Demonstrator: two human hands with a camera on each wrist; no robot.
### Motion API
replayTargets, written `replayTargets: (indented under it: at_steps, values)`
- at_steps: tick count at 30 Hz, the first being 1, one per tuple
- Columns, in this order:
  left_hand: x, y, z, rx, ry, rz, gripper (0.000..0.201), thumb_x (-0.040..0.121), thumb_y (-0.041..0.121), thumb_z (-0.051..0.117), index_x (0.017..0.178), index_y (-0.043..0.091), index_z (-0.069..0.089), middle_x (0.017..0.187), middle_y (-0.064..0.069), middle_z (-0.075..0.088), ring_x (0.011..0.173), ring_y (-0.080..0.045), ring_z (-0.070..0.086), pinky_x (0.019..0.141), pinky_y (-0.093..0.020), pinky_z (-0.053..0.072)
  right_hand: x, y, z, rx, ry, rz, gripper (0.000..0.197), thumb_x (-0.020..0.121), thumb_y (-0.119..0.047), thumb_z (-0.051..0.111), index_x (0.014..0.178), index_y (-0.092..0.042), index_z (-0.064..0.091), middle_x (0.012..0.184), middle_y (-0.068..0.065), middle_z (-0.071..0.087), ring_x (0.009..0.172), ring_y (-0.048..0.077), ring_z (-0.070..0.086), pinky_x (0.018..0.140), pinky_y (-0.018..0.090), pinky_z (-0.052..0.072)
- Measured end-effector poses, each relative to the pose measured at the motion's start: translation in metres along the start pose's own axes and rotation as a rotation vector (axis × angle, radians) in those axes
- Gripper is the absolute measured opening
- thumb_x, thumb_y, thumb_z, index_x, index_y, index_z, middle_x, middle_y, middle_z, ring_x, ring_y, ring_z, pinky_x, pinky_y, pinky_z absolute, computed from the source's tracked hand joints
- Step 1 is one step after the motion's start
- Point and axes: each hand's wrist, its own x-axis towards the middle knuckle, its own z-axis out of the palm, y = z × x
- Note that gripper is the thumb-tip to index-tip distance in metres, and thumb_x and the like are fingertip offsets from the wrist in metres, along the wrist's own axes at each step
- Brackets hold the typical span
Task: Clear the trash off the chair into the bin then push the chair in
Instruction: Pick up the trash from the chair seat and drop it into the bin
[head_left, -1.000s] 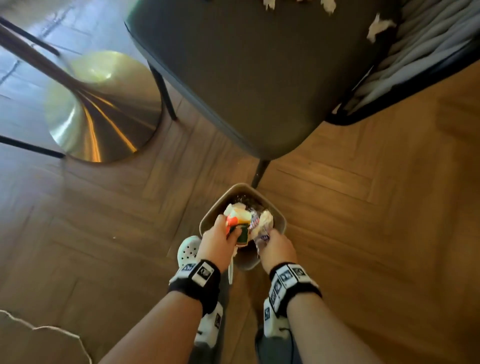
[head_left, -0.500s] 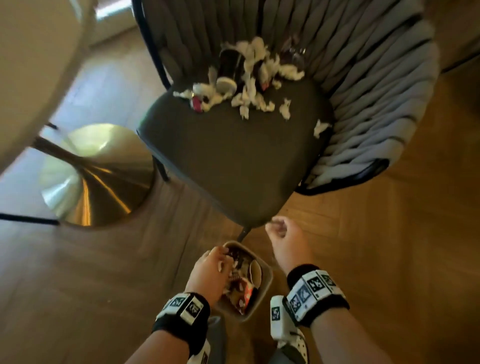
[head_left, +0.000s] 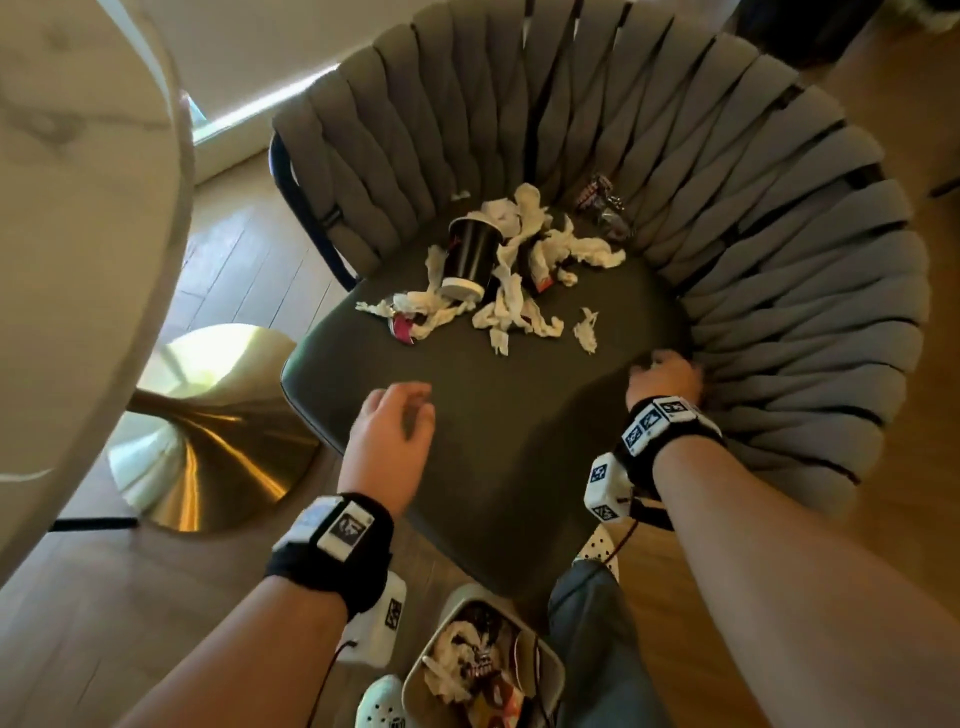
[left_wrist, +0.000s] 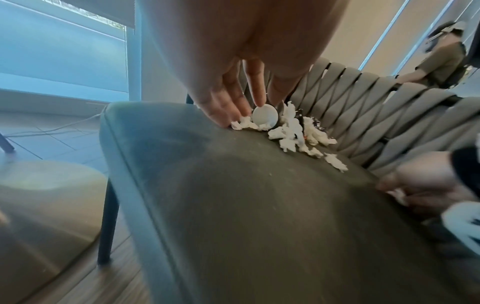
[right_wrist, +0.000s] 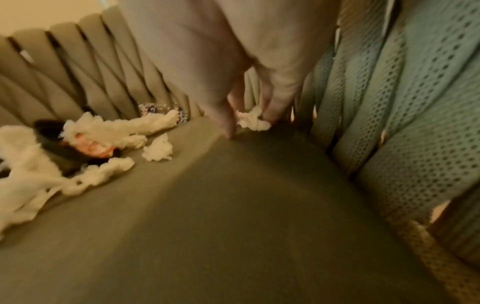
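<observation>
The chair's dark seat (head_left: 493, 441) carries a heap of trash near its woven grey back: a black paper cup (head_left: 470, 257) on its side, several white tissue scraps (head_left: 519, 306) and foil wrappers (head_left: 597, 195). My left hand (head_left: 400, 410) hovers over the seat's front left with straight fingers (left_wrist: 255, 82), short of the cup (left_wrist: 265, 116) and holding nothing. At the seat's right edge, against the woven back, my right hand (head_left: 662, 371) pinches a lone tissue scrap (right_wrist: 253, 122). The beige bin (head_left: 560, 675) stands on the floor below the seat's front and holds trash.
A marble tabletop (head_left: 78, 208) overhangs at the left, and its gold cone base (head_left: 208, 431) stands close beside the chair. My feet in white clogs (head_left: 382, 706) flank the bin. Another person (left_wrist: 441, 61) sits far behind the chair.
Both hands dropped their trash into the bin and rose to the chair seat. My right hand reached the lone scrap at the seat's right edge and closed on it.
</observation>
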Motion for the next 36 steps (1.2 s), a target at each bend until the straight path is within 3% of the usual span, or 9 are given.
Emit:
replayTargets:
  at_steps: [5, 10, 12, 15, 21, 24, 28, 31, 36]
  values:
    - [0.078, 0.021, 0.005, 0.095, 0.109, -0.159, 0.061, 0.096, 0.034, 0.063, 0.15, 0.032, 0.036, 0.154, -0.009, 0.03, 0.143, -0.033, 0.027, 0.115, -0.048, 0.031, -0.004, -0.021, 0.022, 0.122, 0.037, -0.144, 0.024, 0.095, -0.004, 0.056, 0.112, -0.016, 0.069, 0.127, 0.014, 0.054, 0.116, 0.032, 0.058, 0.083, 0.031, 0.045]
    - [0.13, 0.03, 0.028, 0.249, -0.054, -0.236, 0.091, 0.09, 0.042, 0.071, 0.156, 0.049, 0.008, 0.165, -0.009, 0.005, 0.148, -0.043, 0.012, 0.115, -0.058, 0.029, -0.026, -0.07, 0.055, 0.158, -0.256, -0.195, 0.073, 0.084, -0.048, 0.072, 0.146, -0.033, 0.036, 0.152, 0.01, 0.023, 0.137, 0.034, 0.03, 0.102, 0.046, 0.044]
    - [0.137, 0.027, 0.041, 0.367, -0.077, -0.23, 0.083, 0.089, 0.043, 0.07, 0.154, 0.046, 0.019, 0.161, -0.011, 0.013, 0.143, -0.043, 0.019, 0.111, -0.057, 0.035, -0.032, -0.079, 0.071, 0.029, -0.291, -0.327, 0.085, 0.076, -0.049, 0.079, 0.146, -0.038, 0.033, 0.151, 0.009, 0.019, 0.136, 0.035, 0.025, 0.109, 0.051, 0.039]
    - [0.138, 0.022, 0.055, 0.406, -0.022, -0.18, 0.058, 0.091, 0.037, 0.068, 0.144, 0.033, 0.044, 0.146, -0.016, 0.029, 0.13, -0.043, 0.033, 0.106, -0.053, 0.041, -0.034, -0.08, 0.086, -0.133, -0.24, -0.52, 0.066, 0.087, -0.031, 0.072, 0.145, -0.03, 0.039, 0.153, 0.016, 0.021, 0.133, 0.041, 0.03, 0.112, 0.05, 0.035]
    - [0.12, 0.014, 0.058, 0.213, 0.066, -0.166, 0.032, 0.105, 0.026, 0.044, 0.131, 0.008, 0.05, 0.128, -0.019, 0.048, 0.113, -0.037, 0.051, 0.092, -0.044, 0.045, -0.02, -0.073, 0.069, 0.006, -0.319, -0.421, 0.052, 0.104, -0.021, 0.038, 0.154, -0.008, 0.031, 0.162, 0.013, 0.028, 0.147, 0.029, 0.028, 0.118, 0.029, 0.018]
    - [0.096, 0.017, 0.048, 0.067, 0.113, -0.162, 0.029, 0.107, 0.021, 0.04, 0.128, 0.006, 0.051, 0.12, -0.012, 0.054, 0.102, -0.022, 0.055, 0.082, -0.03, 0.041, -0.031, -0.067, 0.047, 0.054, -0.261, -0.367, 0.036, 0.101, -0.017, 0.045, 0.136, -0.012, 0.054, 0.137, 0.012, 0.054, 0.128, 0.03, 0.05, 0.108, 0.037, 0.037]
    - [0.05, 0.03, 0.028, -0.041, 0.078, -0.111, 0.033, 0.106, 0.015, 0.04, 0.136, 0.02, 0.051, 0.116, 0.008, 0.05, 0.091, -0.002, 0.049, 0.078, -0.012, 0.035, -0.056, -0.05, 0.028, 0.191, -0.232, -0.311, 0.027, 0.099, -0.019, 0.041, 0.1, -0.015, 0.068, 0.106, 0.006, 0.063, 0.101, 0.024, 0.059, 0.093, 0.038, 0.049]
    - [0.015, 0.033, 0.016, -0.108, 0.06, -0.149, 0.027, 0.105, 0.015, 0.04, 0.119, 0.024, 0.06, 0.099, 0.007, 0.053, 0.085, -0.003, 0.051, 0.07, -0.016, 0.037, -0.079, -0.036, 0.012, 0.307, -0.161, -0.291, 0.03, 0.095, -0.026, 0.044, 0.069, -0.017, 0.056, 0.077, 0.005, 0.058, 0.074, 0.022, 0.055, 0.077, 0.046, 0.052]
    - [-0.044, 0.036, 0.001, -0.203, 0.035, -0.151, 0.02, 0.104, 0.026, 0.042, 0.098, 0.024, 0.061, 0.091, 0.006, 0.056, 0.083, -0.008, 0.054, 0.07, -0.021, 0.039, -0.127, -0.014, -0.016, 0.39, -0.101, -0.274, 0.048, 0.094, -0.044, 0.057, 0.058, -0.013, 0.047, 0.06, 0.006, 0.054, 0.058, 0.023, 0.05, 0.064, 0.039, 0.045]
